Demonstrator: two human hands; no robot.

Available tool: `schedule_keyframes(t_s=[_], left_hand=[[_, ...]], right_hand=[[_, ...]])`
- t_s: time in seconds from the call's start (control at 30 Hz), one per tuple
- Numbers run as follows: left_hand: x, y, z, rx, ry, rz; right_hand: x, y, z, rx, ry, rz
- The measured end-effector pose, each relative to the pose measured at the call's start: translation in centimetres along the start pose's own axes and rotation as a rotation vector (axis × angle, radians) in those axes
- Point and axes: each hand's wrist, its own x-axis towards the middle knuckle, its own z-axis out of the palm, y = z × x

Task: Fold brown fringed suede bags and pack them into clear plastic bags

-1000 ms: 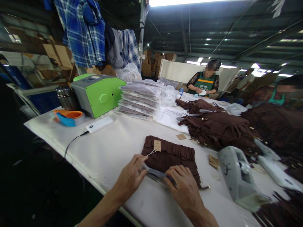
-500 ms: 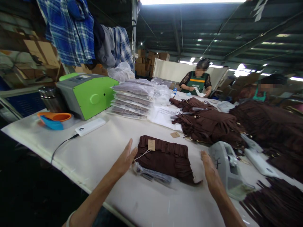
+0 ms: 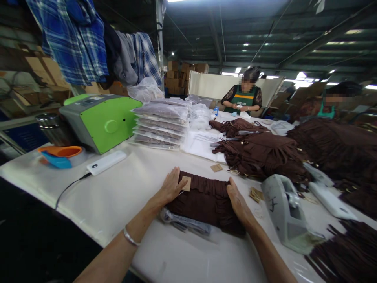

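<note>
A dark brown fringed bag lies flat on the white table, a tan card tag on its upper left. My left hand grips its left edge, thumb beside the tag. At the opposite edge, my right hand presses against the bag with the fingers close together. Its fingertips are partly hidden. A clear plastic bag sticks out under the front edge of the brown bag.
A grey tape dispenser stands right of my right hand, near small tan tags. Brown fringed bags pile up behind. Packed plastic bags are stacked beside a green machine. A co-worker stands across the table.
Both hands have moved inward from beside the brown bag onto its left and right edges. Tan tags now show beside the tape dispenser, where my right hand was. The view has shifted slightly.
</note>
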Motion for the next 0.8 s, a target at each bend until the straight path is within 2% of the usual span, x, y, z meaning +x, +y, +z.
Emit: schedule_keyframes(t_s=[0.1, 0.27, 0.4, 0.57, 0.67, 0.8], left_hand=[[-0.1, -0.4, -0.6, -0.023, -0.015, 0.018], [-0.6, -0.7, -1.0, -0.026, -0.058, 0.096], [-1.1, -0.5, -1.6, -0.034, -0.045, 0.059], [-2.9, 0.4, -2.2, -0.018, -0.140, 0.154], [-3.2, 0.5, -2.8, -0.128, -0.078, 0.159], [-2.3, 0.1, -4.1, -0.182, 0.087, 0.096]], right_hand=[[-0.1, 0.1, 0.1, -0.048, -0.012, -0.015], [0.3, 1.6, 0.7, -0.187, -0.014, -0.103], [0.3, 2.3, 0.6, -0.283, 0.004, -0.134], [-0.6, 1.8, 1.5, -0.456, -0.020, -0.248], [-1.2, 1.3, 1.8, -0.533, -0.040, -0.265], [-1.7, 0.7, 1.9, -0.618, 0.017, -0.299]])
